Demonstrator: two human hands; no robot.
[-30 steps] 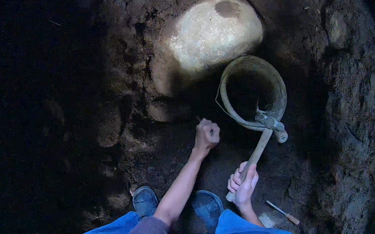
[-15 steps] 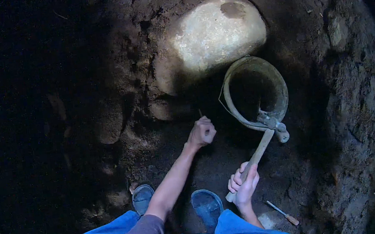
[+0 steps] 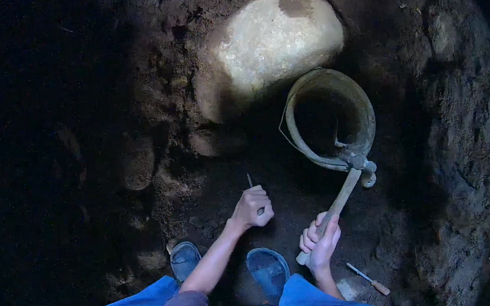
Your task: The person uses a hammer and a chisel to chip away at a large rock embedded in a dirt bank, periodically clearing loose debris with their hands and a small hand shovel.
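My left hand (image 3: pixel 251 208) is closed round a thin chisel-like tool (image 3: pixel 250 180). Its narrow tip sticks out past the fingers and points away from me, while the rest is mostly hidden in the fist. In my right hand (image 3: pixel 321 245) is a hammer (image 3: pixel 343 195), gripped low on its pale wooden handle. The dusty hammer head lies over the near rim of a round bucket (image 3: pixel 365 97); whether it touches the rim I cannot tell. Deep shadow hides most of the bucket's inside, and a thin wire handle hangs at its left side.
A large pale rounded boulder (image 3: pixel 281 37) lies beyond the bucket. On the ground right of my right hand is a screwdriver-like tool with a wooden handle (image 3: pixel 380 287), beside a pale stone (image 3: pixel 349 288). Rough earth walls (image 3: pixel 469 149) rise around; the left side is dark.
My left hand has drawn back toward me and slightly left with the thin tool. My right hand and the hammer stay nearly in place at the bucket.
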